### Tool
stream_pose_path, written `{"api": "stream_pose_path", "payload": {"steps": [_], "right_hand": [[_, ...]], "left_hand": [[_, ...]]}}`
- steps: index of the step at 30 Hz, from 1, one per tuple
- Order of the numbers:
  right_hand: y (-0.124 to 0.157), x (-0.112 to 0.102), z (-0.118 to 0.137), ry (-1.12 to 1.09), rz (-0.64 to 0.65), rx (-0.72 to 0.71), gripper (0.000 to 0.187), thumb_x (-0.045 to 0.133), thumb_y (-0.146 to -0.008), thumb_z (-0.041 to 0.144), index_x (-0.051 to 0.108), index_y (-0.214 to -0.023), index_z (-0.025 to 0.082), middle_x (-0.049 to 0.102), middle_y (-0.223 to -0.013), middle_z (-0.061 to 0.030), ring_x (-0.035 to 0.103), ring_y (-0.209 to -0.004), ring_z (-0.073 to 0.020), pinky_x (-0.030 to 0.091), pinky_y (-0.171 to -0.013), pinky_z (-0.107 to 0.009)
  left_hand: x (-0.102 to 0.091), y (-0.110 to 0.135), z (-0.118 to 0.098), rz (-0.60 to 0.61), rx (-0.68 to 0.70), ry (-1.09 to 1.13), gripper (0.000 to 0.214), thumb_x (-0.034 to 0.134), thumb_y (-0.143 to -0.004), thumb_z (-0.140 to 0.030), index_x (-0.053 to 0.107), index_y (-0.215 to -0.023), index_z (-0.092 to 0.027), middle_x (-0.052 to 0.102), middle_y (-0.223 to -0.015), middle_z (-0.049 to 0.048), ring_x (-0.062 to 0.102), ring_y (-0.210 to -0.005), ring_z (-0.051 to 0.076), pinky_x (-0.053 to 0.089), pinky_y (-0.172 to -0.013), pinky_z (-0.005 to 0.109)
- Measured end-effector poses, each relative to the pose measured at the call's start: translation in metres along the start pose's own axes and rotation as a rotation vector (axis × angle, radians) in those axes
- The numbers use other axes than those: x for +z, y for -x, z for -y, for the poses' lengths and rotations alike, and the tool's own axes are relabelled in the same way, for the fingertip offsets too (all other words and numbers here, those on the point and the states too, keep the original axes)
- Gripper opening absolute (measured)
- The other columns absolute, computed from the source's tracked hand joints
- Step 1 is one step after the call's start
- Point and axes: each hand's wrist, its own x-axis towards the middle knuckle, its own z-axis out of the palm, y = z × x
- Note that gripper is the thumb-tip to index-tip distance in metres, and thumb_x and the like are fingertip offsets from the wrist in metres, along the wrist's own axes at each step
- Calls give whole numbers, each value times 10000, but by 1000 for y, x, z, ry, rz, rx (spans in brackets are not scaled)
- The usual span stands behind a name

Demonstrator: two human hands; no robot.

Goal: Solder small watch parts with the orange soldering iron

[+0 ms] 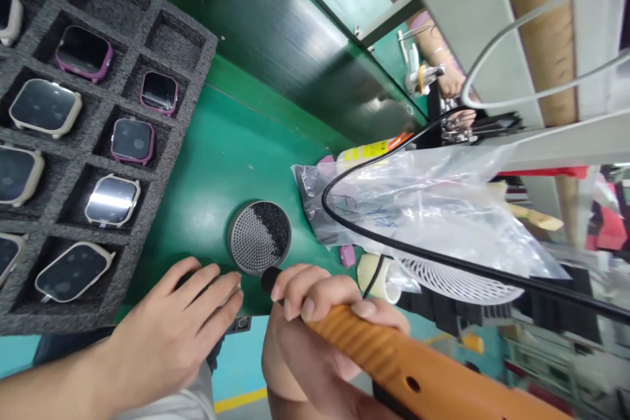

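Note:
My right hand (319, 315) is wrapped around an orange electric screwdriver (394, 354). Its black nose (270, 279) points up and left, at the near rim of a round dish (251, 239). Tiny black screws (273, 226) cover the dish's right side, and bare dimpled surface shows on its left. Whether the screwdriver's bit touches the dish is hidden. My left hand (172, 321) lies palm down at the table's near edge, just left of the dish, fingers stretched out and nothing visible in them. A grey foam tray (162, 164) on the left holds several smartwatch bodies (46, 107).
A black cable (344, 220) loops over a clear plastic bag (418, 203) on the right. Near the bag are a tape roll (377, 275) and a small pink block (347, 256). Beyond a dark rail (315, 39), another person's hand (450, 79) shows at small metal parts.

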Motion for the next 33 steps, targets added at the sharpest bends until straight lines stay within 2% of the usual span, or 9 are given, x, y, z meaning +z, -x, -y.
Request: {"api": "stream_pose_path", "payload": {"steps": [3,7,10,14,18,22,27,30,33], "right_hand": [[1,0,-3,18,16,15,600,343,-992,770,574,-1195,254,545,-756,37,525,-566,-139,469,-493,-349],[3,-2,-6,45,16,43,582,348,-987,773,563,-1180,268,552,-747,43,544,-558,-138,484,-493,-349],[4,-3,-7,19,8,19,575,351,-998,766,571,-1156,259,555,-732,46,546,-542,-127,478,-476,-334],[5,-5,-8,42,7,63,440,366,-1059,641,576,-1136,261,588,-743,42,583,-558,-139,500,-496,-363],[7,-5,-9,25,-29,56,246,417,-1072,437,577,-1106,253,598,-726,50,576,-543,-124,487,-490,-337],[7,-4,-7,21,-21,78,298,341,-1098,419,583,-1106,246,613,-741,39,598,-561,-136,519,-521,-358],[1,-2,-4,37,29,83,297,453,-1058,516,591,-1142,267,619,-747,48,589,-565,-142,531,-513,-349],[0,-4,-3,52,5,64,409,328,-1075,571,604,-1130,273,601,-725,47,588,-541,-139,546,-498,-351],[5,-9,-1,80,41,4,286,381,-1073,455,606,-1164,304,570,-705,62,559,-470,-127,532,-427,-320]], "left_hand": [[4,0,-2,-41,-36,-33,373,514,-1012,-185,698,-1334,-151,692,-1379,93,592,-1190,309,376,-1106,544],[7,-1,-5,-63,-79,-59,306,632,-1039,-309,706,-1301,-168,720,-1286,95,608,-1185,302,381,-1108,539],[5,0,-5,-31,-75,-7,306,628,-1031,-318,706,-1285,-168,696,-1355,97,597,-1240,319,360,-1128,553],[1,2,-2,9,-49,49,373,556,-977,-238,695,-1312,-152,643,-1470,110,562,-1312,357,327,-1143,578],[0,2,-1,14,-62,37,389,553,-985,-222,686,-1347,-174,665,-1438,83,575,-1270,335,334,-1137,559],[4,2,-1,2,-63,14,356,528,-1031,-237,690,-1344,-192,684,-1399,72,583,-1245,322,340,-1129,554],[5,3,-2,30,-79,-8,352,572,-1042,-295,677,-1371,-225,662,-1450,60,565,-1303,321,332,-1146,550],[5,3,-2,41,-82,-8,347,574,-1049,-306,676,-1372,-230,651,-1477,57,558,-1330,321,330,-1148,550],[5,2,-2,20,-78,-9,329,590,-1054,-316,689,-1357,-235,675,-1445,44,581,-1290,311,342,-1138,546]]}}
